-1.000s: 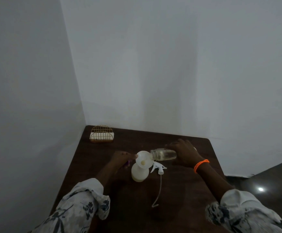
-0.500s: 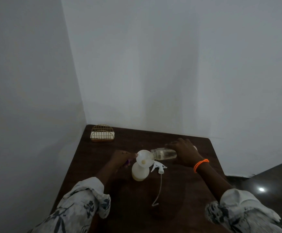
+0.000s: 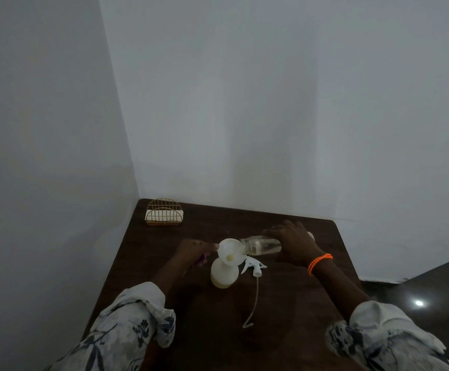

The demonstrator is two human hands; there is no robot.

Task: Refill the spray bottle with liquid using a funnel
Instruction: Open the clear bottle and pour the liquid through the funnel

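- Dark wooden table fills a corner of plain white walls; wire napkin holder far left.
- Spray bottle stands mid-table, funnel in its neck.
- Left hand pinches the funnel's rim.
- Right hand grips a clear jar, tipped sideways, mouth at the funnel.
- Trigger sprayer lies beside the bottle.

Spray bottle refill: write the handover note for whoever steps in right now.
Left hand: fingertips steady the funnel at its rim.
Right hand: holds the clear bottle tipped on its side, mouth at the funnel.
Spray bottle: upright on the table, funnel in its neck, a little liquid at the bottom.
Trigger head with its tube lies beside it, off.
Done: head removed, funnel seated, pouring under way.
Left: finish pouring, set the clear bottle down, lift out the funnel, screw the head back on.
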